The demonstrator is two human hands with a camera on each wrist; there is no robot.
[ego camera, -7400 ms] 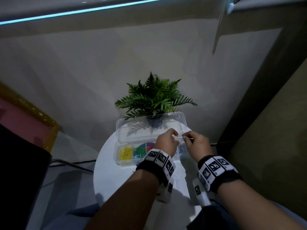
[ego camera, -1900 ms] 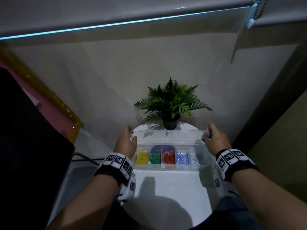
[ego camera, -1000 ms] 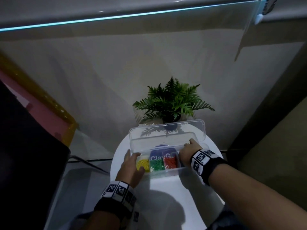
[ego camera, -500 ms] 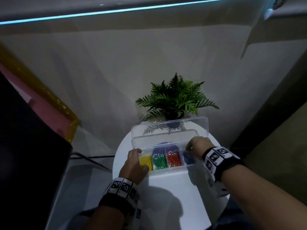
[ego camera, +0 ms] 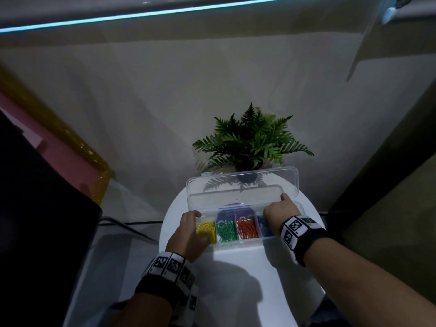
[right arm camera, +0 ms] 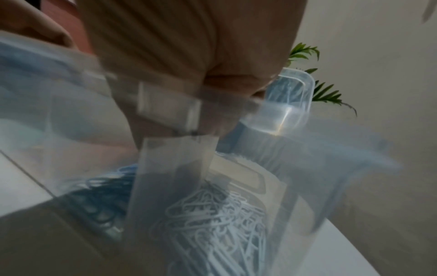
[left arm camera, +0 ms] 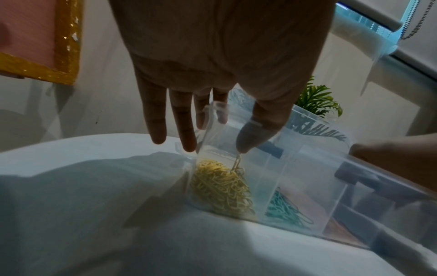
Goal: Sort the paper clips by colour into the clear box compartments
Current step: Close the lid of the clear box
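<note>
A clear box [ego camera: 238,243] stands on the white round table [ego camera: 236,279] with its lid [ego camera: 243,187] standing open. Its compartments hold yellow clips [ego camera: 207,228], green clips [ego camera: 226,231], red clips [ego camera: 247,230] and blue clips [ego camera: 263,225]. White clips [right arm camera: 212,214] fill the right-end compartment. My left hand [ego camera: 191,228] pinches the box's left end wall, with fingers [left arm camera: 187,130] outside and the thumb inside touching a yellow clip [left arm camera: 237,164]. My right hand [ego camera: 278,213] covers the right end. Its fingers curl on the box's rim and one fingertip touches the lid.
A potted fern [ego camera: 250,142] stands right behind the box at the table's far edge. A purple card [ego camera: 236,214] shows through the box. A pink board with a gold frame [ego camera: 59,142] and a dark object [ego camera: 35,232] are at the left. A cable [ego camera: 132,226] runs along the floor.
My right hand has slid from the middle of the box to its right end, and a finger now reaches the lid. The left hand stays at the left end.
</note>
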